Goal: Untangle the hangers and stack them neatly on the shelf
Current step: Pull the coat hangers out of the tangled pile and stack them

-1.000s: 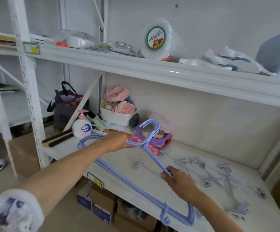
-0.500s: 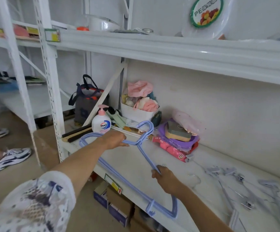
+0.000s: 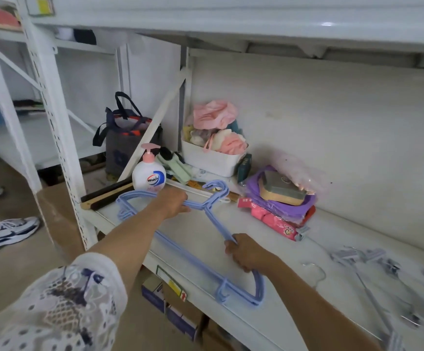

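Note:
A stack of blue plastic hangers (image 3: 195, 257) lies flat on the white shelf (image 3: 307, 295), hooks pointing toward the back. My left hand (image 3: 174, 201) grips the left shoulder bar near the hook. My right hand (image 3: 246, 252) grips the right shoulder bar, close to the front edge of the shelf. At the right, several grey clip hangers (image 3: 383, 274) lie in a loose tangle on the shelf, blurred.
A Walch soap bottle (image 3: 149, 173) stands just behind the hangers. A white basket (image 3: 210, 158) of pink cloths, a purple pile (image 3: 279, 198) with pink packets, a dark tote bag (image 3: 124, 143), and a perforated upright post (image 3: 54, 117) stand around. Another person's sneakers (image 3: 6, 231) are at left.
The view has swung left and down, and the blue hangers have come down toward the left part of the shelf, both hands still holding them. The grey clip hangers have slid to the right edge.

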